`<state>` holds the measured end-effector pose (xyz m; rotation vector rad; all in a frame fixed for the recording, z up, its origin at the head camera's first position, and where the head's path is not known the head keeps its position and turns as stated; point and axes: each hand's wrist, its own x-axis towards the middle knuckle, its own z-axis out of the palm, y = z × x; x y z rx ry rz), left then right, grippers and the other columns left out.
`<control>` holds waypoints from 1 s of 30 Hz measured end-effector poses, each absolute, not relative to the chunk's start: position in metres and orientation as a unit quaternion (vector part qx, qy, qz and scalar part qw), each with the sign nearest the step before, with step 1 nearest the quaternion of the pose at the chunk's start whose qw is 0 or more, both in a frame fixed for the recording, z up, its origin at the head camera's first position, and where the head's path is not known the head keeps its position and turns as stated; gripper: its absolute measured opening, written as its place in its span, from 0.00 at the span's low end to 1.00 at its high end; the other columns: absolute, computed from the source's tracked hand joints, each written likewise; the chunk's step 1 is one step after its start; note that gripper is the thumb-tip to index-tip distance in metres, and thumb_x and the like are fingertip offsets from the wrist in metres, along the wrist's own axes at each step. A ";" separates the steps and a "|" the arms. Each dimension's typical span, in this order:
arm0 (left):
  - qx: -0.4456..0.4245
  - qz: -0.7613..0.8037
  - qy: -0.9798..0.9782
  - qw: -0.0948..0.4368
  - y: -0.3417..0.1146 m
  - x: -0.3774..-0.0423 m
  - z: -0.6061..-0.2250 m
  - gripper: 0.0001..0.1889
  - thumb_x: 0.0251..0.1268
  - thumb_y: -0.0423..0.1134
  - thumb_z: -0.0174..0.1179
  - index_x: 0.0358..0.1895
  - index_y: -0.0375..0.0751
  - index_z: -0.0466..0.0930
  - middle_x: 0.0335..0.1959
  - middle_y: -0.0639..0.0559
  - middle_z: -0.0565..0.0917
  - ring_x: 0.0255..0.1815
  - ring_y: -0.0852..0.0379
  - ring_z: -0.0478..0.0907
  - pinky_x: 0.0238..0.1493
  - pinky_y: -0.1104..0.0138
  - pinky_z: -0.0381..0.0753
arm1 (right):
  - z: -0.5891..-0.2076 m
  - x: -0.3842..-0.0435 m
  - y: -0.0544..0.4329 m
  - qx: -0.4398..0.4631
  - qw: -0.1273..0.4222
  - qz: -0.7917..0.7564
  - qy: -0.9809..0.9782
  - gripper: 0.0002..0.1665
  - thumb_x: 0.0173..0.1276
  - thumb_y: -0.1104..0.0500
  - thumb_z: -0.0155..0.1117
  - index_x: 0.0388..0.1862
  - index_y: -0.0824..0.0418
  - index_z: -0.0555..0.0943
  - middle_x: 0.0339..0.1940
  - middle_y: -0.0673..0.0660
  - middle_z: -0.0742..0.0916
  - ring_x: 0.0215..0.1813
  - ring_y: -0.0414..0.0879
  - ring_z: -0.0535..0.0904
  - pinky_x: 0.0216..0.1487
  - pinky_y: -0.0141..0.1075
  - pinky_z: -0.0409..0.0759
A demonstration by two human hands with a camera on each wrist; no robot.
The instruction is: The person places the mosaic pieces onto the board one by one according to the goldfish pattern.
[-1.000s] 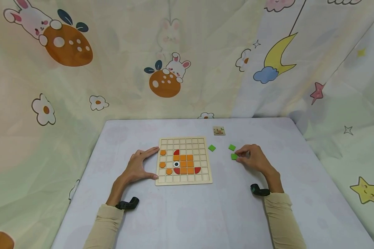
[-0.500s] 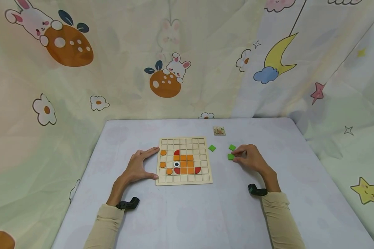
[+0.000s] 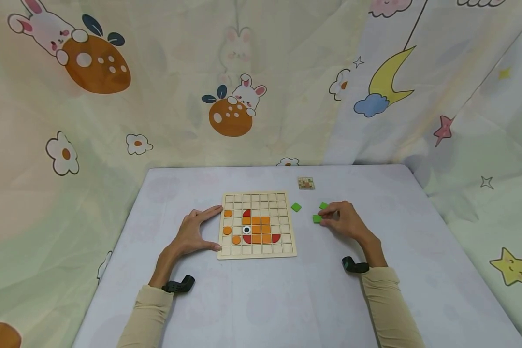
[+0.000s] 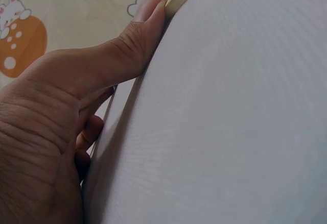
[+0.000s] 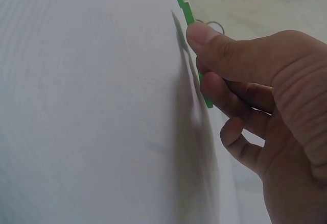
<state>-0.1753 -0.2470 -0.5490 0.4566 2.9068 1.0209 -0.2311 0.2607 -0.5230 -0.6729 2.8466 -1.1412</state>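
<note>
A pale wooden grid board [image 3: 278, 249] lies on the table. On it orange squares, red quarter-round pieces and a black-and-white eye piece [image 3: 246, 230] form a fish shape, with orange round pieces [image 3: 228, 213] to its left. My left hand [image 3: 191, 233] touches the board's left edge, thumb near the front corner and fingers stretched toward the back corner. Right of the board, my right hand [image 3: 345, 222] pinches a green square tile [image 3: 316, 219] between thumb and fingers. In the right wrist view the tile [image 5: 189, 14] shows edge-on beyond the thumb, close over the table.
One green tile [image 3: 296, 207] lies just off the board's right edge. Another green tile [image 3: 324, 205] is behind my right fingertips. A small patterned card [image 3: 306, 183] rests toward the back of the white-covered table [image 3: 261, 299]. A printed cloth [image 3: 165, 96] hangs behind.
My right hand has moved left toward the board, with the green tile in its pinch. The left hand and the board have stayed in place.
</note>
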 end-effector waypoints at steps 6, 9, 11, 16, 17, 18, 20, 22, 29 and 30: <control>0.145 0.321 0.936 0.012 -0.248 -0.177 -0.550 0.65 0.33 0.63 0.91 0.85 0.59 0.69 0.86 0.55 0.71 0.58 0.51 0.70 0.62 0.49 0.65 | -0.523 -0.232 0.254 -0.212 0.005 -0.366 0.906 0.15 0.58 0.69 0.86 0.45 0.61 0.95 0.38 0.54 0.95 0.38 0.40 0.84 0.44 0.34 0.75; 0.146 0.319 0.936 0.012 -0.247 -0.177 -0.550 0.65 0.34 0.64 0.90 0.85 0.59 0.69 0.86 0.54 0.71 0.58 0.51 0.70 0.61 0.50 0.65 | -0.523 -0.233 0.250 -0.213 0.010 -0.370 0.904 0.15 0.59 0.69 0.86 0.45 0.61 0.95 0.37 0.53 0.95 0.38 0.41 0.84 0.44 0.35 0.75; 0.146 0.318 0.937 0.013 -0.247 -0.177 -0.551 0.65 0.34 0.64 0.90 0.85 0.59 0.69 0.86 0.54 0.71 0.58 0.51 0.70 0.61 0.50 0.65 | -0.522 -0.233 0.247 -0.218 0.013 -0.376 0.901 0.15 0.59 0.68 0.85 0.45 0.62 0.95 0.37 0.54 0.94 0.39 0.41 0.85 0.45 0.35 0.77; 0.142 0.323 0.935 0.018 -0.247 -0.176 -0.552 0.65 0.33 0.63 0.91 0.85 0.59 0.69 0.86 0.55 0.71 0.58 0.50 0.69 0.62 0.50 0.65 | -0.522 -0.233 0.241 -0.237 0.019 -0.393 0.888 0.14 0.60 0.69 0.85 0.45 0.64 0.94 0.39 0.56 0.95 0.40 0.44 0.86 0.46 0.34 0.81; 0.143 0.325 0.935 0.018 -0.247 -0.176 -0.552 0.65 0.33 0.63 0.91 0.85 0.59 0.69 0.86 0.54 0.71 0.58 0.50 0.69 0.62 0.50 0.65 | -0.522 -0.233 0.240 -0.239 0.020 -0.395 0.887 0.14 0.60 0.70 0.85 0.45 0.64 0.94 0.39 0.56 0.95 0.40 0.44 0.86 0.46 0.33 0.82; 0.144 0.324 0.935 0.016 -0.247 -0.175 -0.551 0.65 0.33 0.63 0.91 0.84 0.59 0.69 0.86 0.54 0.71 0.58 0.50 0.70 0.62 0.49 0.65 | -0.522 -0.233 0.239 -0.240 0.019 -0.395 0.887 0.14 0.59 0.70 0.85 0.45 0.64 0.94 0.40 0.56 0.95 0.40 0.44 0.86 0.46 0.33 0.82; 0.147 0.324 0.935 0.014 -0.247 -0.175 -0.551 0.65 0.33 0.63 0.90 0.84 0.58 0.69 0.85 0.53 0.72 0.58 0.50 0.70 0.62 0.49 0.65 | -0.523 -0.234 0.238 -0.239 0.019 -0.396 0.886 0.14 0.59 0.70 0.85 0.45 0.63 0.94 0.40 0.56 0.95 0.40 0.43 0.86 0.46 0.32 0.82; 0.149 0.323 0.934 0.012 -0.247 -0.175 -0.550 0.65 0.33 0.63 0.90 0.84 0.57 0.70 0.85 0.52 0.72 0.58 0.50 0.70 0.61 0.49 0.65 | -0.523 -0.234 0.236 -0.239 0.019 -0.397 0.886 0.15 0.59 0.70 0.85 0.45 0.63 0.94 0.40 0.56 0.95 0.41 0.43 0.86 0.46 0.32 0.82; 0.150 0.324 0.934 0.014 -0.247 -0.175 -0.549 0.66 0.33 0.64 0.91 0.85 0.59 0.69 0.86 0.54 0.71 0.58 0.50 0.70 0.63 0.49 0.66 | -0.522 -0.237 0.229 -0.241 0.017 -0.389 0.889 0.15 0.60 0.69 0.84 0.46 0.63 0.94 0.40 0.56 0.95 0.41 0.44 0.86 0.49 0.35 0.82; 0.150 0.323 0.934 0.014 -0.247 -0.176 -0.549 0.66 0.33 0.64 0.90 0.85 0.59 0.69 0.86 0.54 0.71 0.58 0.50 0.70 0.63 0.49 0.66 | -0.522 -0.238 0.228 -0.241 0.016 -0.387 0.890 0.15 0.60 0.69 0.84 0.46 0.63 0.94 0.40 0.55 0.95 0.42 0.44 0.87 0.49 0.35 0.82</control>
